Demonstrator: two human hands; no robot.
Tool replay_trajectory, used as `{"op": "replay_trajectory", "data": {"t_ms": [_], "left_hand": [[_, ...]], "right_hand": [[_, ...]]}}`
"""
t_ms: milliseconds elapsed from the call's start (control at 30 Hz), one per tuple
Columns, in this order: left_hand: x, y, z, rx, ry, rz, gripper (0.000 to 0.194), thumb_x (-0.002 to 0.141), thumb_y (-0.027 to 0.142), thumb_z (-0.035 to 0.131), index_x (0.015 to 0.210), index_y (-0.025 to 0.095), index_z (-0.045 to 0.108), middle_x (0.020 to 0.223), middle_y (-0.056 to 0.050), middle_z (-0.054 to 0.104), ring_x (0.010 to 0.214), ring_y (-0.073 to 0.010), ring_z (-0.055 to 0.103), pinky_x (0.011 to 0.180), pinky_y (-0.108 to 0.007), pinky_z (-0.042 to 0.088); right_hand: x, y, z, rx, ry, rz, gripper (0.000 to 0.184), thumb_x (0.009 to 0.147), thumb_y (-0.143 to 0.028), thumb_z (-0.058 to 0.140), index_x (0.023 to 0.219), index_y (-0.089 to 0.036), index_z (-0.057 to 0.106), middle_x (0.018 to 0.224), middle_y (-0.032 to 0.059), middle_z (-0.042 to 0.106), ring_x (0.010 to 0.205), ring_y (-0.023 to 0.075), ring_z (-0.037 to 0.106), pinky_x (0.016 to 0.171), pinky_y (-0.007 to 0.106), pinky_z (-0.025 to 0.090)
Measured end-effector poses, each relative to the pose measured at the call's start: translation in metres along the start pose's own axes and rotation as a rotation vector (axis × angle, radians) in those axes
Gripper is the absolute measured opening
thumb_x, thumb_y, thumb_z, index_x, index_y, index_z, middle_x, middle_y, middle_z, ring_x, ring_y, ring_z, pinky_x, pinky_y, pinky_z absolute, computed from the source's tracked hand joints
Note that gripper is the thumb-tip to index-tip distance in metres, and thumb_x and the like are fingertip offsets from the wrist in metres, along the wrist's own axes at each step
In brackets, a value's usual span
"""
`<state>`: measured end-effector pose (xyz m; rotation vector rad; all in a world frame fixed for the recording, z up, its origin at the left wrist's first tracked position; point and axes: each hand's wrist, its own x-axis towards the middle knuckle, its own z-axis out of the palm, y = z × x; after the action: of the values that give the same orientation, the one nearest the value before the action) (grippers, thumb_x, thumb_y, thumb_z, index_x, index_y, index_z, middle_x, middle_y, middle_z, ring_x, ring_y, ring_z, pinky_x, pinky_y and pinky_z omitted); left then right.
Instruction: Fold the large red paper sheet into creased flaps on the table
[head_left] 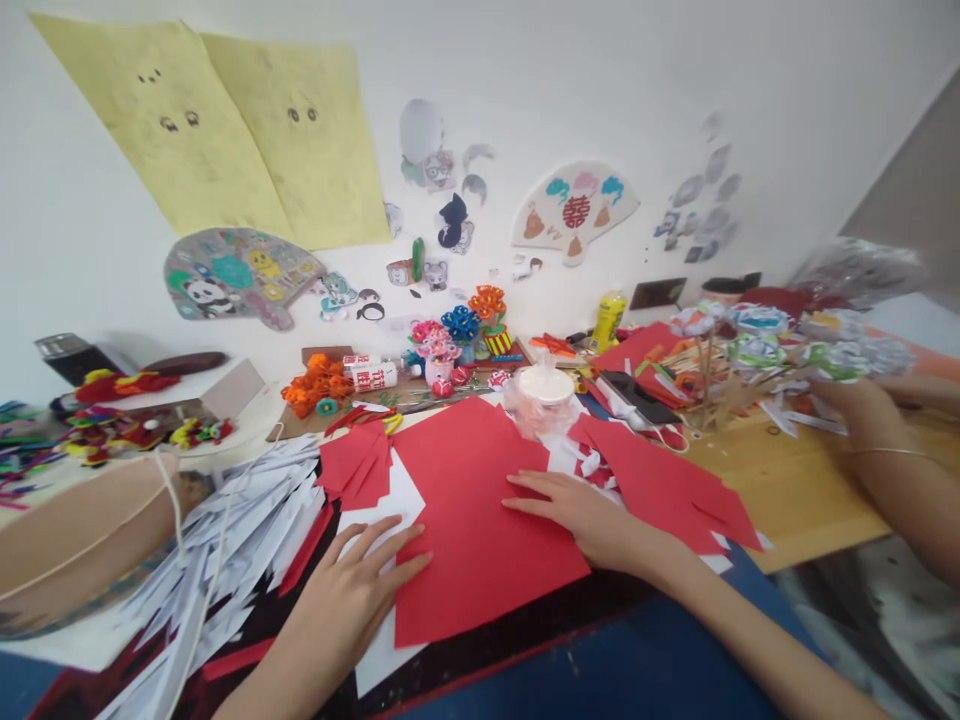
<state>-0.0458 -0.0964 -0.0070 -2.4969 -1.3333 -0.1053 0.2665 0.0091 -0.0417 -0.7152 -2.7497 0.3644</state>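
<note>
A large sheet of red paper (480, 500) lies on the table before me, over a white sheet (371, 680) that shows along its left side. My left hand (352, 580) rests at the left edge of these sheets, fingers spread, the tips touching the red paper. From the right, my right hand (577, 510) lies on the red sheet with its fingers stretched out flat. Smaller red paper pieces (356, 465) lie beyond my left hand. More red sheets (660, 475) are stacked beyond my right forearm.
Cut white paper strips (255, 520) are heaped at the left beside a tan basket (82, 520). A white lidded tub (544, 385) stands behind the red sheet. Small craft flowers (435, 345) line the wall. At the right, a co-worker's hand (847, 400) is among paper flowers (757, 350).
</note>
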Motion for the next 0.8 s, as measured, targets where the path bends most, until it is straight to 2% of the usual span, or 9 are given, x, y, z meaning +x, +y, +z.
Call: {"op": "replay_trajectory", "data": {"t_ms": [100, 167, 267, 400, 467, 533, 633, 700, 800], "left_hand": [[0.001, 0.000, 0.002, 0.000, -0.018, -0.084, 0.052, 0.075, 0.010, 0.050, 0.115, 0.041, 0.056, 0.126, 0.005, 0.056, 0.115, -0.0208, 0.049, 0.089, -0.034, 0.037], [0.001, 0.001, 0.003, 0.004, -0.038, -0.161, 0.058, 0.069, 0.006, 0.051, 0.116, 0.039, 0.056, 0.129, 0.003, 0.054, 0.116, -0.0228, 0.048, 0.091, -0.037, 0.038], [0.000, 0.002, 0.003, -0.001, -0.072, -0.237, 0.064, 0.064, 0.004, 0.052, 0.117, 0.039, 0.056, 0.130, 0.001, 0.053, 0.117, -0.0243, 0.048, 0.092, -0.039, 0.038], [-0.004, -0.003, -0.001, -0.045, -0.048, -0.245, 0.053, 0.069, 0.010, 0.054, 0.114, 0.039, 0.058, 0.128, 0.000, 0.055, 0.114, -0.0243, 0.050, 0.089, -0.039, 0.040], [-0.004, -0.007, -0.001, -0.113, -0.007, -0.248, 0.035, 0.078, 0.019, 0.053, 0.105, 0.038, 0.064, 0.124, 0.001, 0.058, 0.110, -0.0236, 0.053, 0.084, -0.038, 0.042], [-0.001, -0.010, 0.000, -0.217, 0.029, -0.323, 0.021, 0.083, 0.030, 0.049, 0.089, 0.032, 0.069, 0.114, -0.001, 0.064, 0.103, -0.0229, 0.056, 0.079, -0.036, 0.043], [0.010, -0.013, 0.004, -0.406, 0.056, -0.519, 0.037, 0.084, 0.042, 0.045, 0.060, 0.021, 0.064, 0.077, -0.003, 0.069, 0.080, -0.0198, 0.060, 0.070, -0.031, 0.044], [0.018, -0.015, 0.008, -0.503, 0.076, -0.604, 0.045, 0.084, 0.045, 0.043, 0.048, 0.020, 0.052, 0.056, 0.000, 0.058, 0.066, -0.0170, 0.057, 0.063, -0.027, 0.043], [0.028, -0.020, 0.012, -0.572, 0.092, -0.657, 0.046, 0.084, 0.047, 0.039, 0.046, 0.021, 0.041, 0.050, 0.002, 0.048, 0.060, -0.0158, 0.053, 0.058, -0.025, 0.040]], "right_hand": [[-0.005, -0.005, 0.000, -0.058, 0.042, 0.000, 0.073, 0.065, -0.001, 0.052, 0.132, -0.025, 0.041, 0.144, 0.0107, 0.030, 0.133, 0.0268, 0.023, 0.103, 0.049, 0.031], [-0.003, -0.009, 0.002, -0.085, 0.093, -0.020, 0.071, 0.065, -0.001, 0.050, 0.132, -0.021, 0.042, 0.142, 0.0121, 0.033, 0.133, 0.0258, 0.023, 0.103, 0.048, 0.031], [0.005, -0.017, 0.005, -0.075, 0.112, -0.101, 0.065, 0.065, 0.002, 0.047, 0.126, -0.019, 0.048, 0.131, 0.0115, 0.049, 0.125, 0.0219, 0.039, 0.100, 0.042, 0.036], [0.017, -0.022, 0.007, 0.045, 0.160, -0.138, 0.031, 0.078, -0.011, 0.052, 0.106, -0.019, 0.061, 0.109, 0.0090, 0.064, 0.104, 0.0184, 0.056, 0.095, 0.038, 0.040], [0.023, -0.021, 0.007, 0.157, 0.202, -0.075, 0.017, 0.085, -0.023, 0.051, 0.094, -0.020, 0.065, 0.096, 0.0064, 0.067, 0.091, 0.0174, 0.060, 0.088, 0.035, 0.044], [0.029, -0.016, 0.006, 0.290, 0.223, 0.066, 0.024, 0.088, -0.032, 0.046, 0.080, -0.018, 0.064, 0.078, 0.0036, 0.067, 0.073, 0.0160, 0.059, 0.071, 0.030, 0.047], [0.039, -0.004, 0.005, 0.458, 0.223, 0.332, 0.041, 0.086, -0.045, 0.044, 0.057, -0.017, 0.052, 0.053, -0.0020, 0.051, 0.050, 0.0115, 0.044, 0.045, 0.023, 0.032], [0.047, 0.005, 0.005, 0.518, 0.258, 0.448, 0.046, 0.079, -0.051, 0.051, 0.050, -0.018, 0.039, 0.048, -0.0048, 0.037, 0.046, 0.0087, 0.033, 0.042, 0.023, 0.023], [0.055, 0.016, 0.005, 0.585, 0.190, 0.486, 0.048, 0.075, -0.051, 0.054, 0.049, -0.019, 0.028, 0.049, -0.0063, 0.027, 0.046, 0.0072, 0.024, 0.043, 0.023, 0.017]]}}
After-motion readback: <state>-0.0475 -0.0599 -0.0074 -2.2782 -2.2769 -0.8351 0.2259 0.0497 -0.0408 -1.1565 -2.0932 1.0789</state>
